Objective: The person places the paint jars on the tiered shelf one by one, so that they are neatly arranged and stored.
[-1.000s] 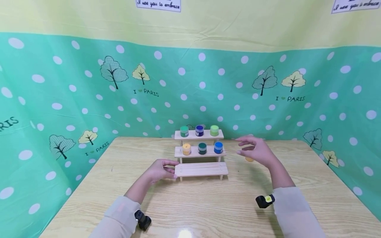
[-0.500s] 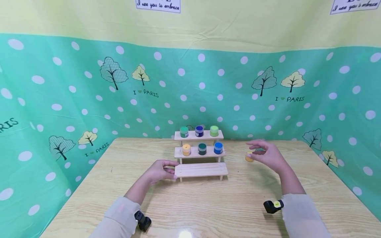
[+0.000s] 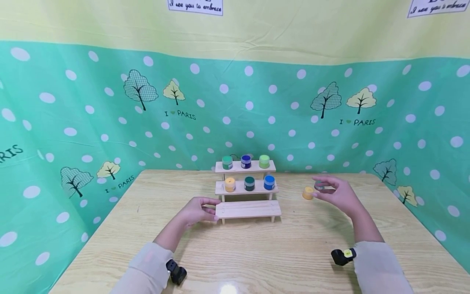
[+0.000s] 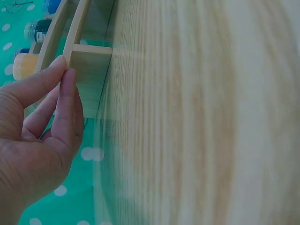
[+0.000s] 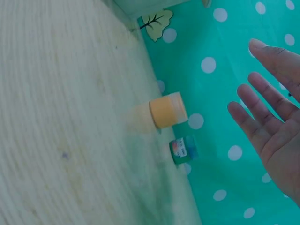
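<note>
A three-tier wooden stand (image 3: 247, 209) stands on the table, its lowest shelf bare. My left hand (image 3: 197, 211) pinches the left end of that shelf between thumb and fingers, as the left wrist view shows closely. My right hand (image 3: 340, 197) hovers right of the stand, fingers apart and holding nothing. Below it an orange paint jar (image 3: 307, 193) rests on the table. Just behind is a dark green paint jar (image 3: 318, 185), partly covered by the fingers; the right wrist view shows this green jar (image 5: 182, 150) uncovered, apart from the hand.
On the top shelf sit a green jar (image 3: 227, 162), a dark blue jar (image 3: 246, 161) and a light green jar (image 3: 264, 161). The middle shelf carries a light orange jar (image 3: 230, 184), a dark green jar (image 3: 249, 183) and a blue jar (image 3: 269, 182). A polka-dot cloth (image 3: 249, 118) hangs behind.
My right hand has moved rightward and slightly down, away from the stand, uncovering the orange jar and part of the green one. The left hand keeps its hold on the shelf.
</note>
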A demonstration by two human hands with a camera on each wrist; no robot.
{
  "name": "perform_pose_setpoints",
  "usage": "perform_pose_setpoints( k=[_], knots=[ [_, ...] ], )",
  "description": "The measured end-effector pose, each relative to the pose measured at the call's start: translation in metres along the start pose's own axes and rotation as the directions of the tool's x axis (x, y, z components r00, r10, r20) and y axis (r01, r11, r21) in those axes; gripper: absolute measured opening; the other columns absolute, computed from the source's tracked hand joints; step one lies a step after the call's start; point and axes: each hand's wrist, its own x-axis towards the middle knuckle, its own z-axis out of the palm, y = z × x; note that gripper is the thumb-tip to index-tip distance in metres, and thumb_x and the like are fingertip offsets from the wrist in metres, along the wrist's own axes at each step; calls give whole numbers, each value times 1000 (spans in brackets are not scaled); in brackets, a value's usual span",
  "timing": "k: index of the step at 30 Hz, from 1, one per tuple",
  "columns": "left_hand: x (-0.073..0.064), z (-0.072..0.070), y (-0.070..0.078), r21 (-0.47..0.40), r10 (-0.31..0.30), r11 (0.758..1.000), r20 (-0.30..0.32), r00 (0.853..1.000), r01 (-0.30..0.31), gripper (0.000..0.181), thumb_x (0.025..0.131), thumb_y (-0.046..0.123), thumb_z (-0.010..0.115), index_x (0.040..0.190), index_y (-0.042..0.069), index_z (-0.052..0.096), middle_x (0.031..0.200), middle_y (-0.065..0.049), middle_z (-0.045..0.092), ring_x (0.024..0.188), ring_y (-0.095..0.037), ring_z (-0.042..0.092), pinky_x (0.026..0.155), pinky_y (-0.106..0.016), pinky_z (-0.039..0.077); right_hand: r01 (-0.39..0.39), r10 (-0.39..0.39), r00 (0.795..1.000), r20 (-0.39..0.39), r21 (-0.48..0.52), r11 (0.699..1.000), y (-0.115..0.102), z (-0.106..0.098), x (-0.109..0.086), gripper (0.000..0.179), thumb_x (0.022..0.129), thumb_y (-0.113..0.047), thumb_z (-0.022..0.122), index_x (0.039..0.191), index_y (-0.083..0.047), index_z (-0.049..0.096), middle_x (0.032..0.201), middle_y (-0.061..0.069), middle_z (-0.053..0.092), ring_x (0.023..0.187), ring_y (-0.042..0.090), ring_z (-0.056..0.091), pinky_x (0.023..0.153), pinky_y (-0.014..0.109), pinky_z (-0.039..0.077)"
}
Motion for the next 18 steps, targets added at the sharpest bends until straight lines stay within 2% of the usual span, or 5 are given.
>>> perform_pose_setpoints(
  k=[6, 9, 13, 16, 18],
  knots=[
    [0, -1, -1, 1, 14, 1000, 8, 1000, -14, 58, 69, -14, 79, 123, 1, 66, 121, -14, 63, 88, -21, 65, 75, -32, 59, -1, 1, 1000, -10, 8, 1000, 16, 0, -1, 55, 86, -24, 77, 133, -4, 58, 130, 23, 57, 102, 1, 57, 85, 18, 52],
    [1, -1, -1, 3, 13, 1000, 2, 1000, -13, 58, 69, -15, 80, 122, 2, 66, 119, -13, 63, 88, -21, 65, 74, -32, 59, -4, 4, 1000, -7, -11, 1000, 24, 1, 0, 53, 86, -20, 76, 132, -2, 58, 131, 23, 57, 109, 16, 60, 85, 17, 52],
    [1, 0, -1, 7, 8, 1000, -6, 1000, -8, 57, 68, -14, 80, 122, 2, 67, 116, -11, 64, 88, -20, 64, 74, -32, 59, -30, 31, 999, 17, -45, 999, 31, 0, 1, 54, 87, -17, 76, 134, -2, 56, 133, 24, 55, 118, 40, 54, 92, 36, 52],
    [1, 0, 0, 4, 5, 1000, -7, 1000, -5, 57, 68, -14, 80, 122, 2, 67, 115, -11, 65, 88, -20, 64, 74, -32, 59, -59, 61, 997, 43, -47, 997, 34, 0, 2, 57, 86, -19, 76, 136, -2, 55, 135, 25, 53, 122, 44, 50, 96, 55, 46],
    [1, 0, 0, 4, 6, 1000, -6, 1000, -6, 58, 68, -14, 80, 122, 2, 67, 114, -11, 65, 87, -20, 64, 74, -32, 59, -78, 80, 995, 58, -39, 996, 37, 1, 3, 59, 86, -18, 77, 137, -2, 53, 137, 26, 51, 123, 45, 48, 98, 60, 43]
  ],
)
